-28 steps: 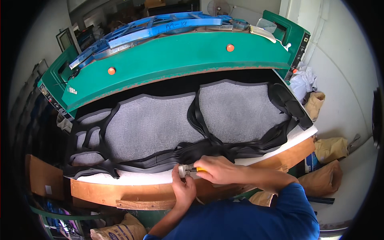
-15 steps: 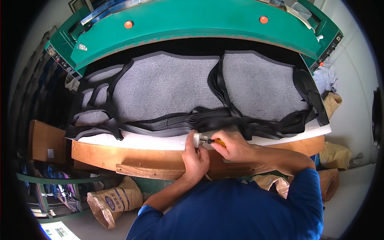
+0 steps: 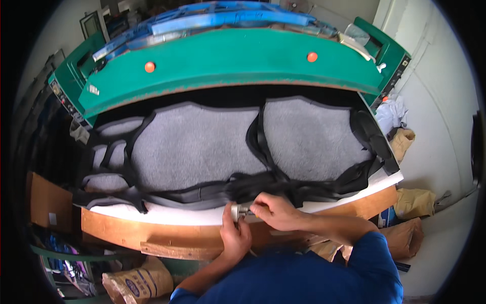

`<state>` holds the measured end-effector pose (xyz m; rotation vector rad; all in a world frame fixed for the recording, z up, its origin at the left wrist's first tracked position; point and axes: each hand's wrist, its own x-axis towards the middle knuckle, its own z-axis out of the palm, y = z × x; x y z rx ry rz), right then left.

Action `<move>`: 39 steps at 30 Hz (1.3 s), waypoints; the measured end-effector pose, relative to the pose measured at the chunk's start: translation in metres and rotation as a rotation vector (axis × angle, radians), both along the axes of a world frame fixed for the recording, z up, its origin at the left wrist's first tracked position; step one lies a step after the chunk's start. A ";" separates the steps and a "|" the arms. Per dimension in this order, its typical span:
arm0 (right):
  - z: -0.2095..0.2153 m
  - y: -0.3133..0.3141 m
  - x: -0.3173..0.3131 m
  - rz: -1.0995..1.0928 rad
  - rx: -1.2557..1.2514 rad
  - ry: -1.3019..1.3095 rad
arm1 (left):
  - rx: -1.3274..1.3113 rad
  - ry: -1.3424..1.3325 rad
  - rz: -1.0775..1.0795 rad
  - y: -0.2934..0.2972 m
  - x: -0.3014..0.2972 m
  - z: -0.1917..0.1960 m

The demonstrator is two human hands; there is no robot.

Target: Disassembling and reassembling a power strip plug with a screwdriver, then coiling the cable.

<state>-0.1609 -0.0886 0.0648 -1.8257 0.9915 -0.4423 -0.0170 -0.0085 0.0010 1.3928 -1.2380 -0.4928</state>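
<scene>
In front of my body, my left hand is closed round a small pale round fitting, perhaps a plug. My right hand grips a yellow-handled screwdriver, mostly covered by the fingers. Its shaft points left and meets the fitting, though the exact contact is too small to make out. Just beyond both hands lies a loose pile of black sheet strips, cut away around large openings. Through these openings shows a grey textured surface.
A green press-like machine with two orange buttons spans the far side. White sheeting covers the wooden table edge. Brown paper sacks stand low at left and right, and a cardboard box is at far left.
My view has tilted up, so machine and table sit lower and blue racks show behind. Both hands keep their hold on the fitting and the screwdriver.
</scene>
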 end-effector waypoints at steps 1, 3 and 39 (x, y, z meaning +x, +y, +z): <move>0.001 -0.008 -0.004 0.067 -0.001 0.052 | 0.025 0.032 -0.054 0.004 0.000 -0.003; 0.038 -0.023 -0.013 0.237 -0.011 0.166 | 0.022 0.137 -0.163 0.008 -0.003 0.000; 0.188 -0.448 -0.205 -0.710 -1.517 0.448 | 0.212 1.024 -0.051 0.047 -0.055 0.071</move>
